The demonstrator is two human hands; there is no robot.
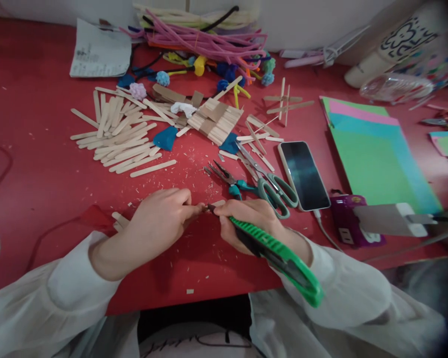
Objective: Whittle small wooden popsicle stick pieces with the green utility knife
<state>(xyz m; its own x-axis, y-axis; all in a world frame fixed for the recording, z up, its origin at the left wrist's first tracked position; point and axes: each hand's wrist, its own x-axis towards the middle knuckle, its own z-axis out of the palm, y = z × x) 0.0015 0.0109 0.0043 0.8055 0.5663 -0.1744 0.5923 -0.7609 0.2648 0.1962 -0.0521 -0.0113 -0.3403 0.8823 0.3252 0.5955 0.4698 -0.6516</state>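
Observation:
My right hand (pixel 248 223) is closed around a green utility knife (pixel 280 253), whose handle slants down toward my right sleeve. The knife's tip end meets the fingertips of my left hand (pixel 164 214), which are pinched together low over the table. Between the two hands shows the pale end of a craft stick (pixel 219 203); my left fingers hide most of it. Wood shavings lie scattered under and around both hands. Just beyond my right hand are scissors (pixel 271 186) with grey-green handles and teal-handled pliers (pixel 229 180).
A pile of craft sticks (pixel 123 134) covers the left middle of the red table (pixel 37 164). Pink pipe cleaners (pixel 209 40) are heaped at the back. To the right are a phone (pixel 304 174), coloured paper sheets (pixel 373 149) and a white charger (pixel 390 219) with cables.

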